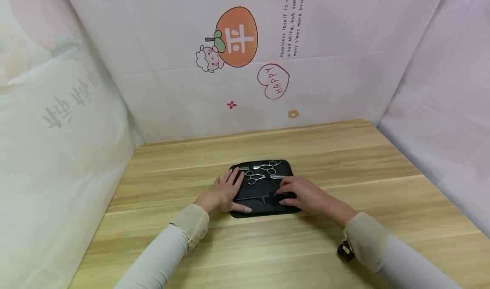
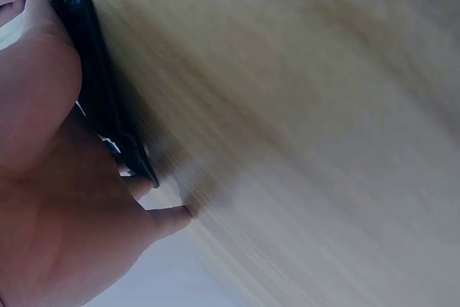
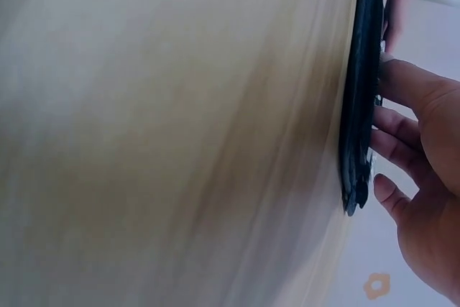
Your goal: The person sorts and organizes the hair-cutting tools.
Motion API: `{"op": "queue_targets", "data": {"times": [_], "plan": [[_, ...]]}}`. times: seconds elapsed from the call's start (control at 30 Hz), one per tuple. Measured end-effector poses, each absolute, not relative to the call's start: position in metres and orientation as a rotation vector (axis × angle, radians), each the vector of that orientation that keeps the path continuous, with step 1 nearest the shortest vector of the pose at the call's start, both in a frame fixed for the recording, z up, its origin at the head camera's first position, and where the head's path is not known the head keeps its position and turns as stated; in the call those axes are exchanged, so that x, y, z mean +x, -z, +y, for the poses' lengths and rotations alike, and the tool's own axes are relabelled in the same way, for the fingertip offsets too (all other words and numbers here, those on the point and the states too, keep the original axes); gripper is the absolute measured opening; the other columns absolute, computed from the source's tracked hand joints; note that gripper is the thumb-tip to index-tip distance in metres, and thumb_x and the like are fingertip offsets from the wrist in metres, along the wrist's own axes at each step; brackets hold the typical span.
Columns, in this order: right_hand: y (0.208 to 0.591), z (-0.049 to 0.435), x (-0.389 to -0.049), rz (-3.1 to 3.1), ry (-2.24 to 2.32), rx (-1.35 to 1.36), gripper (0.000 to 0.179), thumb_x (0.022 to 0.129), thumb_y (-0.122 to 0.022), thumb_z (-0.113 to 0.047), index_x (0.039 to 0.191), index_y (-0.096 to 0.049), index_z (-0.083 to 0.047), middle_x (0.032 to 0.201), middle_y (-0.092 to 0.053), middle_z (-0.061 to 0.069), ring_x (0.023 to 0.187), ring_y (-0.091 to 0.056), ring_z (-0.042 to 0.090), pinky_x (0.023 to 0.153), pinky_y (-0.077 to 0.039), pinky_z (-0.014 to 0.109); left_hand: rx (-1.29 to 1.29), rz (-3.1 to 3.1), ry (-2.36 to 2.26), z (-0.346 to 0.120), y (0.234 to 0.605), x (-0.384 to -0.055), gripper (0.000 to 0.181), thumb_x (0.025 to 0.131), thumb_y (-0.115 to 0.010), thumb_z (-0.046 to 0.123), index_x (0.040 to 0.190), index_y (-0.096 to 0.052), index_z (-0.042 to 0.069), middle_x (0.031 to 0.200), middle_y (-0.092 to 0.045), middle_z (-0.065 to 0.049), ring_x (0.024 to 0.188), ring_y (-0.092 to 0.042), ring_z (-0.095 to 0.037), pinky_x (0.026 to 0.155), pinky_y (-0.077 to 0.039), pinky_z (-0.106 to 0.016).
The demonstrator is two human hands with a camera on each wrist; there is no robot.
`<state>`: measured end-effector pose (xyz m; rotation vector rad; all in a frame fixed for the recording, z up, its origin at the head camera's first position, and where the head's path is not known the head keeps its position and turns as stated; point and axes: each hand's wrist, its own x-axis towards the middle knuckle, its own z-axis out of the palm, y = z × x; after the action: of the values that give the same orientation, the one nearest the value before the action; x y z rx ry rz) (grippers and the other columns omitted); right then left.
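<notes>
A black zip case (image 1: pixel 250 190) lies open-faced on the table. Two silver scissors sit in its upper part, one pair (image 1: pixel 262 167) above the other (image 1: pixel 260 177). Beside the lower pair shows a slim silver piece (image 1: pixel 276 177), partly behind the right fingers. Across the lower part runs a dark tail comb (image 1: pixel 265 199), its thin tail pointing left. My left hand (image 1: pixel 221 195) rests spread over the case's left edge, thumb along the bottom. With thumb and fingers my right hand (image 1: pixel 306 194) pinches the comb's right end, which it partly hides.
The case rests on a wood-grain table (image 1: pixel 268 246). Behind it hangs a white printed cloth (image 1: pixel 183 102), with more cloth on both sides. A small black box (image 1: pixel 346 250) hangs at the right wrist.
</notes>
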<state>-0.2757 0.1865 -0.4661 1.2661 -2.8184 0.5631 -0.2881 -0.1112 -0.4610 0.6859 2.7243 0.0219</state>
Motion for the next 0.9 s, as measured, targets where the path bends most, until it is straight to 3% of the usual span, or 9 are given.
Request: {"op": "queue_targets", "data": {"times": [0.37,0.9], "plan": [[0.462,0.199,-0.276,-2.876,-0.490,1.239,0.030,0.094,-0.077,-0.026,0.118,-0.075,-0.008,0.115,-0.065,0.002,0.102,-0.064,0.018,0.089,-0.055,0.042,0.687,2.737,-0.019,-0.112,0.464,-0.289,0.120,0.083,-0.058,0.082,0.166,-0.005,0.013,0.172,0.003,-0.014,0.158,-0.001,-0.034,0.123,-0.014,-0.059],[0.463,0.196,-0.281,-2.769,-0.386,1.416,0.019,0.097,-0.073,-0.018,0.112,-0.072,-0.008,0.105,-0.060,0.000,0.089,-0.057,0.011,0.079,-0.054,0.032,0.692,2.726,-0.035,-0.113,0.465,-0.290,0.120,0.084,-0.057,0.081,0.166,-0.002,0.013,0.171,0.007,-0.014,0.158,0.003,-0.035,0.123,-0.012,-0.059]]}}
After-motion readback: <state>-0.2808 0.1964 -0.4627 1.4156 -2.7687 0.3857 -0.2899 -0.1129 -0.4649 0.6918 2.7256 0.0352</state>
